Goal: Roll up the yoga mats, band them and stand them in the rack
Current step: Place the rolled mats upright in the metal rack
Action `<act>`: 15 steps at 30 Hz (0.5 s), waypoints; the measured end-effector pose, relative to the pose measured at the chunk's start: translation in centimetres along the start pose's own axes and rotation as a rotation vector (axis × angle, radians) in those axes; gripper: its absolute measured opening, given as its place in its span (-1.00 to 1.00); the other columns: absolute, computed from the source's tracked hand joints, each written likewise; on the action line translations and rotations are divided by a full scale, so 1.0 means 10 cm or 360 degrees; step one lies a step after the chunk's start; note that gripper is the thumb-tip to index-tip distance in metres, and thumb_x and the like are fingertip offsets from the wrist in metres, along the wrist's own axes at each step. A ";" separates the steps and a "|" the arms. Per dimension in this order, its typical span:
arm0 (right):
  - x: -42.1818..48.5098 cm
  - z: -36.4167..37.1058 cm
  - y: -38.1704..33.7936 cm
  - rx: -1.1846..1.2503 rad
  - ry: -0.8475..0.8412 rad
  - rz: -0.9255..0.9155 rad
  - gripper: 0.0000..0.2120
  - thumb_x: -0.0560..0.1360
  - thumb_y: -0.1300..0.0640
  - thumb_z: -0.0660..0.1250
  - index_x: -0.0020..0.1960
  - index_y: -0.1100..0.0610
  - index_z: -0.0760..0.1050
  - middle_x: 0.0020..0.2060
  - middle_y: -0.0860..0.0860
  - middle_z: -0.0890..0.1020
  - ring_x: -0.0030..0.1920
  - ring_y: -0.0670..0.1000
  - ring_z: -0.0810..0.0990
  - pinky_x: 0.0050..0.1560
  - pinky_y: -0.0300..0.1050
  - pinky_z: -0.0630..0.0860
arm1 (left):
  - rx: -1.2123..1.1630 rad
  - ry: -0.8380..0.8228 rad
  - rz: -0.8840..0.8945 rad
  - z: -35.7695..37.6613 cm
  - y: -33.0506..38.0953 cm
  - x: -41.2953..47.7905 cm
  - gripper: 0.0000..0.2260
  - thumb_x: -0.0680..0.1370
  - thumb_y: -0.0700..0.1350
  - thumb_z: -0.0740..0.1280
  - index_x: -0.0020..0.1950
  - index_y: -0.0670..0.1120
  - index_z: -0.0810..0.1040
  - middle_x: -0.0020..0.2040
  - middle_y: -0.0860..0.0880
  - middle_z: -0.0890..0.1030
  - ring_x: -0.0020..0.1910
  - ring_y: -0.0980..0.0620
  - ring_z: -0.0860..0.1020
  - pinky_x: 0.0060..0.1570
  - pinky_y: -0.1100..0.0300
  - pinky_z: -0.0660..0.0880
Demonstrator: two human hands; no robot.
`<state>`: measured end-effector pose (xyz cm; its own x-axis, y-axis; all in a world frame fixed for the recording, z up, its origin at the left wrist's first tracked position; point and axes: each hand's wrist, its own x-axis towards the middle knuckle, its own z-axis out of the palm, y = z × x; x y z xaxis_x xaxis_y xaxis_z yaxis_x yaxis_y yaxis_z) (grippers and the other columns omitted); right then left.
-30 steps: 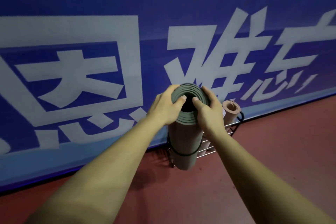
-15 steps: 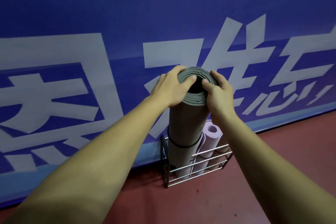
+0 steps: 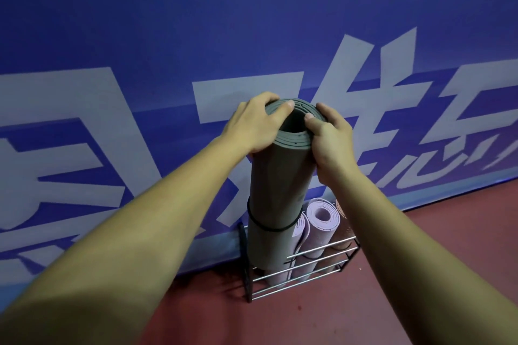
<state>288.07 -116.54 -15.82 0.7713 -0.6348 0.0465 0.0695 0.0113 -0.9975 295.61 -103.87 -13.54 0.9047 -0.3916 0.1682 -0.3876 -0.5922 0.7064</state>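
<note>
**Grey mat held upright at the rack, both hands on its top end**

Background is a blue banner wall with big pale characters, meeting a red floor beyond and below the hands. Left hand and right hand both grip the top end of a rolled grey mat. The fingers wrap round the outside and each thumb is hooked over the rim at the open core. Mat is close to upright and hangs straight down from between the hands. A black band circles it well below the hands.

The mat's lower end sits at the left end of a wire rack, about level with the top front rail. Cannot tell if it is inside or touching bottom. Rack stands on the floor against the base of the wall, directly under the hands. Below the right hand, a lilac mat stands in the rack just beside the grey one, with a paler roll squeezed between them. A brownish mat is further right, mostly hidden by the right forearm.

Open floor lies right of the rack and on the near side of it, under both forearms. The wall closes off the far side.
</note>
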 end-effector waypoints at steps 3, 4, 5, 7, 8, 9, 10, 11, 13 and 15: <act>0.08 -0.10 0.12 -0.0017 -0.0030 0.0011 -0.55 0.57 0.18 0.38 0.45 0.09 0.48 0.32 0.02 0.59 0.30 0.01 0.57 0.40 0.05 0.49 | -0.0087 0.0070 -0.0075 0.18 -0.06 -0.02 -0.51 0.55 0.40 0.13 0.36 0.18 0.43 0.21 0.03 0.55 0.11 -0.09 0.56 0.06 -0.13 0.56; 0.12 -0.15 0.15 -0.0005 -0.0029 0.0021 -0.56 0.57 0.19 0.37 0.45 0.09 0.48 0.31 0.01 0.59 0.29 0.00 0.58 0.40 0.04 0.49 | -0.0138 0.0101 -0.0098 0.24 -0.07 -0.06 -0.50 0.57 0.39 0.13 0.39 0.15 0.41 0.22 0.04 0.53 0.16 -0.04 0.53 0.13 -0.07 0.52; 0.16 -0.20 0.18 0.0027 -0.0030 0.0031 -0.56 0.57 0.20 0.37 0.44 0.10 0.49 0.30 0.02 0.60 0.28 0.00 0.59 0.40 0.04 0.49 | -0.0181 0.0143 -0.0117 0.32 -0.08 -0.10 -0.48 0.58 0.38 0.13 0.41 0.11 0.40 0.23 0.03 0.54 0.19 -0.02 0.52 0.15 -0.04 0.49; 0.23 -0.26 0.19 0.0084 -0.0081 0.0044 -0.56 0.56 0.22 0.37 0.44 0.12 0.50 0.28 0.03 0.62 0.27 0.01 0.61 0.38 0.05 0.51 | -0.0230 0.0238 -0.0145 0.44 -0.05 -0.17 -0.46 0.56 0.40 0.13 0.37 0.09 0.43 0.19 0.06 0.58 0.18 0.00 0.54 0.15 -0.02 0.49; 0.25 -0.28 0.18 0.0087 -0.0127 0.0047 -0.56 0.56 0.24 0.37 0.44 0.13 0.50 0.28 0.04 0.63 0.26 0.00 0.61 0.38 0.04 0.51 | -0.0319 0.0303 -0.0178 0.50 -0.02 -0.20 -0.46 0.53 0.42 0.13 0.32 0.11 0.47 0.15 0.10 0.60 0.16 0.03 0.55 0.16 -0.02 0.50; 0.26 -0.30 0.17 0.0086 -0.0172 0.0049 -0.57 0.57 0.26 0.36 0.44 0.14 0.50 0.28 0.03 0.63 0.26 -0.01 0.61 0.38 0.02 0.51 | -0.0462 0.0369 -0.0222 0.56 0.00 -0.20 -0.48 0.51 0.42 0.15 0.28 0.12 0.49 0.11 0.13 0.62 0.13 0.07 0.57 0.17 -0.01 0.51; 0.25 -0.32 0.17 0.0093 -0.0205 0.0043 -0.57 0.58 0.28 0.36 0.44 0.14 0.50 0.27 0.03 0.63 0.26 -0.02 0.61 0.39 0.00 0.50 | -0.0610 0.0424 -0.0254 0.61 0.03 -0.23 -0.51 0.50 0.39 0.18 0.25 0.11 0.51 0.08 0.14 0.62 0.10 0.11 0.58 0.16 0.02 0.52; 0.24 -0.35 0.16 0.0109 -0.0235 0.0034 -0.57 0.59 0.29 0.35 0.45 0.14 0.49 0.26 0.02 0.63 0.26 -0.03 0.61 0.39 -0.02 0.50 | -0.0722 0.0465 -0.0262 0.64 0.06 -0.25 -0.56 0.50 0.34 0.22 0.22 0.10 0.51 0.06 0.14 0.63 0.07 0.14 0.59 0.12 0.06 0.52; 0.26 -0.40 0.13 0.0133 -0.0303 0.0027 -0.57 0.60 0.30 0.34 0.45 0.14 0.48 0.26 0.02 0.63 0.25 -0.04 0.61 0.38 -0.03 0.51 | -0.0797 0.0500 -0.0217 0.67 0.14 -0.29 -0.65 0.50 0.23 0.30 0.19 0.07 0.52 0.03 0.11 0.65 0.01 0.18 0.61 0.05 0.11 0.54; 0.31 -0.45 0.07 0.0162 -0.0342 0.0030 -0.58 0.60 0.30 0.33 0.45 0.14 0.48 0.27 0.03 0.63 0.26 -0.03 0.62 0.38 -0.02 0.51 | -0.0794 0.0495 -0.0182 0.66 0.19 -0.27 -0.68 0.50 0.18 0.34 0.18 0.08 0.51 0.02 0.09 0.66 0.01 0.15 0.63 0.07 0.03 0.59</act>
<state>287.69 -121.98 -16.61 0.8892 -0.4550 0.0490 0.1089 0.1064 -0.9884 291.23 -108.63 -17.18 0.9743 -0.0754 0.2121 -0.2227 -0.1870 0.9568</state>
